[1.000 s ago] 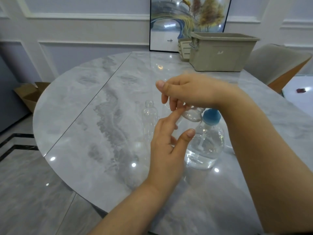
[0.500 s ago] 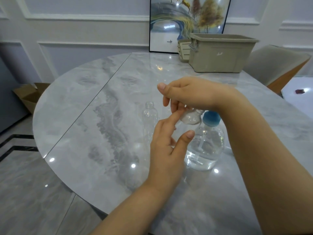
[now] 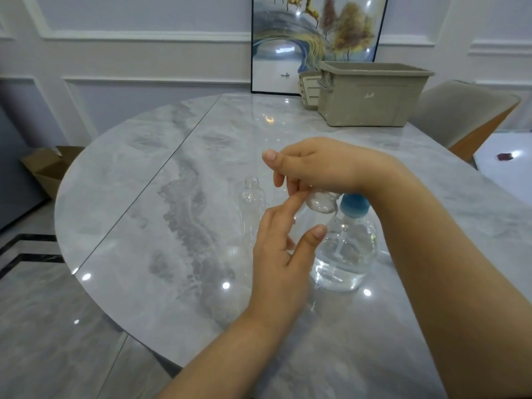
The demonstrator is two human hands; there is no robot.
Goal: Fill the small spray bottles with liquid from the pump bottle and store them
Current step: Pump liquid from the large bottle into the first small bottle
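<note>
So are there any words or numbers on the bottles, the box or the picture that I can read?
No text here can be read.
Storage bin: a small pale mark on its front, too blurred to read.
Pump bottle: no label visible.
Small bottle standing on the table: clear, no writing visible.
Small bottle in the right hand: mostly hidden, nothing readable.
Painting: trees and deer, no legible words.

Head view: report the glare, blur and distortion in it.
Head view: bright light spots glare on the glossy grey marble table; the wide lens bows the wall mouldings; the clear uncapped small bottle nearly vanishes against the marble; both hands look slightly soft.
</note>
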